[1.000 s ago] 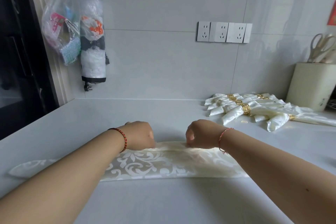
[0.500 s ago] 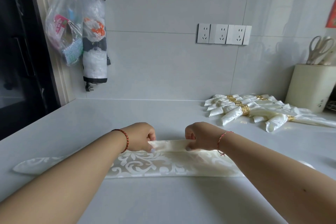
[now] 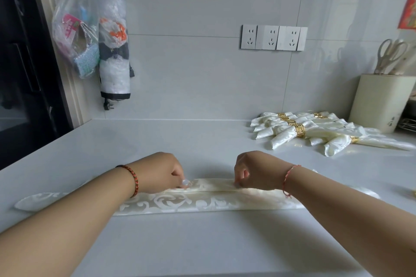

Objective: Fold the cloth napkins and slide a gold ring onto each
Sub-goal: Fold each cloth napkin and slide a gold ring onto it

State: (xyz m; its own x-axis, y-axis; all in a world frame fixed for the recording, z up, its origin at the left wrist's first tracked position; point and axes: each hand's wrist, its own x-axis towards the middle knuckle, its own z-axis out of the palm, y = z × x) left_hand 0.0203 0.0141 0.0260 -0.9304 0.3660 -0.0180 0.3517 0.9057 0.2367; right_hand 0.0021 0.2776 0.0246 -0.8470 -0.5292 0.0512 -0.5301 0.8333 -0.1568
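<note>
Napkin [image 3: 198,203] fabric, cream with a pale scrolling pattern, is laid out as a long narrow band across the near part of the grey countertop [image 3: 157,141], with its pointed left end reaching well past the left forearm and its right end hidden under the right forearm. Its far long edge is pinched by both hands: the left hand [image 3: 162,173] is curled with thumb and fingertips closed on the fold just left of the middle, and the right hand [image 3: 254,171] is curled likewise on the same fold just right of the middle, so that a short stretch of cloth is left bare between them. The two hands are kept apart, knuckles up, and a braided red cord is worn on each wrist. Finished napkins [image 3: 315,132], rolled and each passed through a gold ring [image 3: 300,131], are piled at the far right of the counter, well apart from the hands and just beside a cream utensil holder [image 3: 380,101] from which scissors [image 3: 390,56] stand up. On the tiled wall a row of sockets [image 3: 273,37] is mounted, and plastic bags [image 3: 90,36] are hung at the left
</note>
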